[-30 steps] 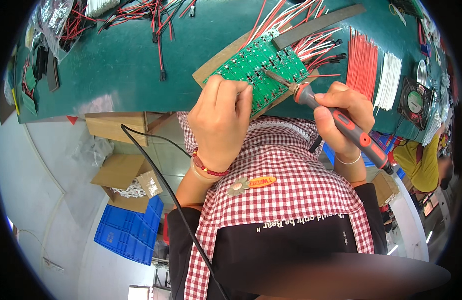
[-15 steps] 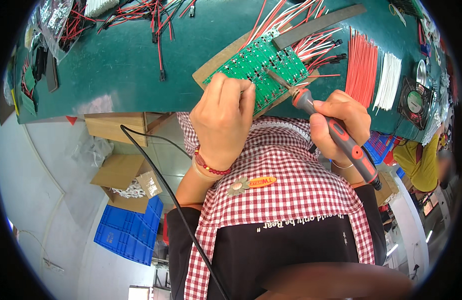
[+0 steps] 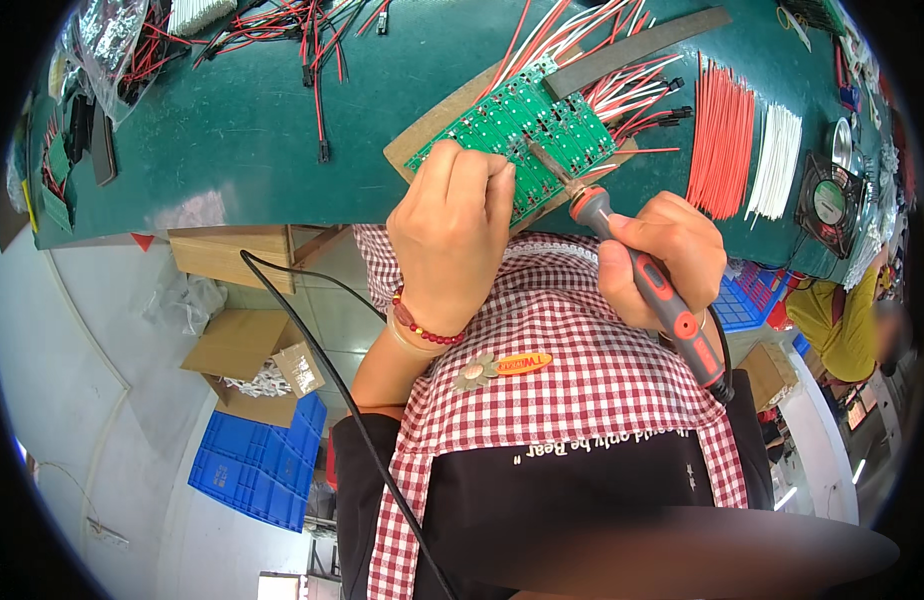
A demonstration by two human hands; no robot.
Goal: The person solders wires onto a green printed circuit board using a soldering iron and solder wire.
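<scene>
A green circuit board panel (image 3: 537, 190) lies on a brown backing board (image 3: 422, 120) at the near edge of the table. My right hand (image 3: 672, 250) grips a grey and red soldering iron (image 3: 672, 310), its tip angled up and left to the middle of the panel. My left hand (image 3: 457, 220) is closed over the panel's near left part, fingertips pinched together. Whatever is between them is hidden. A dark flat bar (image 3: 637, 52) lies across the panel's far edge, over red and white wires (image 3: 627, 95) that fan out behind.
To the right lie a bundle of red wires (image 3: 722, 140), a bundle of white wires (image 3: 775, 165) and a small fan (image 3: 830, 202). Wires with black connectors (image 3: 320, 100) spread at the far left. A black cable (image 3: 332, 360) hangs at my left, above blue crates (image 3: 257, 460).
My right hand and the iron's handle have shifted a little to the left, so the iron stands steeper. The tip stays near the panel's middle. My left hand has barely moved.
</scene>
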